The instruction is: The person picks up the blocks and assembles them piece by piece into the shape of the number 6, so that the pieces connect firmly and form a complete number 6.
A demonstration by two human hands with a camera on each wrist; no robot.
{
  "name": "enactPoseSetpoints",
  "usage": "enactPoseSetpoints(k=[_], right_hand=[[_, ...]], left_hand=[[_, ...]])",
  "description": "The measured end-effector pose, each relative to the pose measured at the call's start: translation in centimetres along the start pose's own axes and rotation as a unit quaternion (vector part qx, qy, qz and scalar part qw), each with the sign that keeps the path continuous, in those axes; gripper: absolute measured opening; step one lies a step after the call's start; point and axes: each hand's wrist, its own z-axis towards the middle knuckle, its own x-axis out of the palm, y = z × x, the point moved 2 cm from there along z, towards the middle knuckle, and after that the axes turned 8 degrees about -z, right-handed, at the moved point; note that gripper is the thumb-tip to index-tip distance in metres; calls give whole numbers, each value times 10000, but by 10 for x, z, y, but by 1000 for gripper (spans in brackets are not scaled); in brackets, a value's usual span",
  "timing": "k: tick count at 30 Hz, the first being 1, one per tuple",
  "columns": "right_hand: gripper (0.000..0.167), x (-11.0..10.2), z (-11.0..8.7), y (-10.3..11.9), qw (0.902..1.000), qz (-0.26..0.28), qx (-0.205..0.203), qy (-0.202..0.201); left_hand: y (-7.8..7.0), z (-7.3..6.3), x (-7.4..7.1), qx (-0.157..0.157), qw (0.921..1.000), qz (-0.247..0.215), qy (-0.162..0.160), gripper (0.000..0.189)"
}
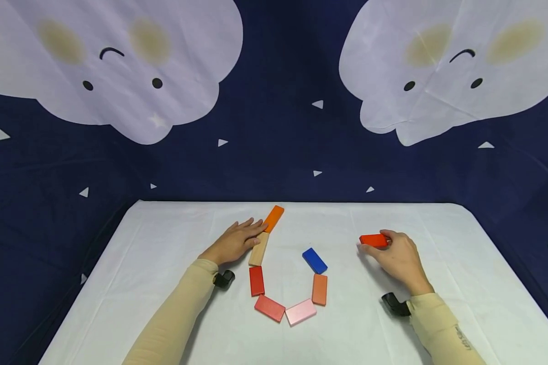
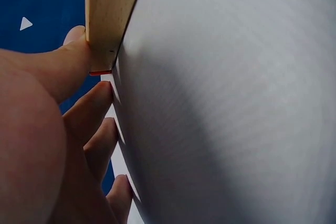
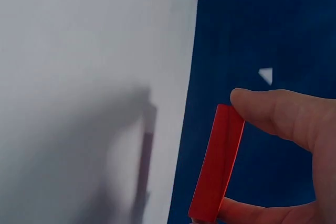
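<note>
My right hand (image 1: 401, 257) pinches a bright red block (image 1: 369, 241) between thumb and fingers. In the right wrist view that red block (image 3: 216, 163) is held above the table, its shadow apart from it. On the left, my left hand (image 1: 235, 242) lies with fingers extended, touching an orange block (image 1: 274, 217) and a natural wood block (image 1: 258, 251). The thumb rests against the wood block (image 2: 107, 19) in the left wrist view. Below follow a red block (image 1: 257, 281), a coral block (image 1: 270, 308), a pink block (image 1: 301, 312), a terracotta block (image 1: 319, 290) and a blue block (image 1: 314, 260).
The blocks form a curved row on a white-covered table (image 1: 141, 324), bending round at the near side. A dark blue cloth (image 1: 278, 167) with clouds and small white triangles hangs behind the table's far edge. Each wrist wears a small black camera (image 1: 224, 279).
</note>
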Motion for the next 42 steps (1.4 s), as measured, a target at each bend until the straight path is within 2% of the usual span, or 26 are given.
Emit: enactPoseSetpoints(k=[15, 29, 42], right_hand=[[70, 20, -14, 59, 9965, 267, -768, -173], [68, 44, -22, 112, 9921, 262, -1226, 12], [65, 60, -23, 140, 9885, 151, -1491, 219]], left_hand=[[-1, 0, 0, 85, 9999, -75, -21, 52], [2, 0, 0, 84, 10000, 6, -25, 53], [3, 0, -1, 30, 10000, -29, -37, 52]])
